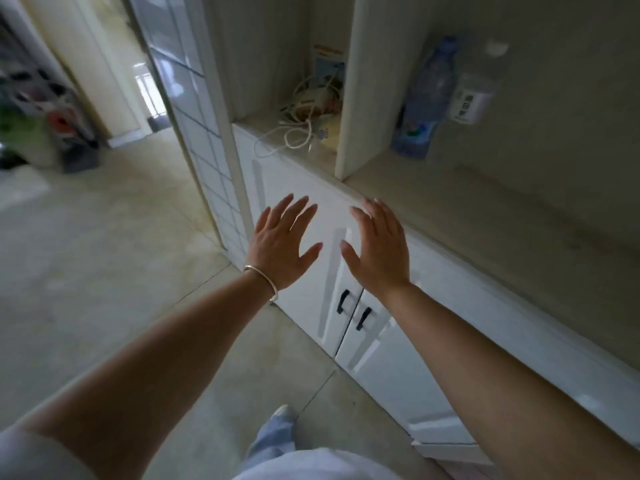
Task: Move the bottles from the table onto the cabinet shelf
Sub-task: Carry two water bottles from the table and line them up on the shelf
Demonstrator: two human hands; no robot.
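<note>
Two bottles stand at the back left of the wide cabinet shelf [485, 216]: a blue-tinted bottle [424, 98] with a blue label, and to its right a clear bottle [476, 88] with a white cap and white label. My left hand [282, 247], a silver bangle at its wrist, and my right hand [379, 249] are both held out in front of the white cabinet doors, below the shelf edge. Fingers on both are spread and they hold nothing. No table is in view.
A narrower shelf compartment [277, 133] to the left holds tangled white cables [298, 133] and a small box, walled off by a white upright divider [360, 98]. Below are white cabinet doors with black handles [353, 310]. A tiled floor and a doorway lie to the left.
</note>
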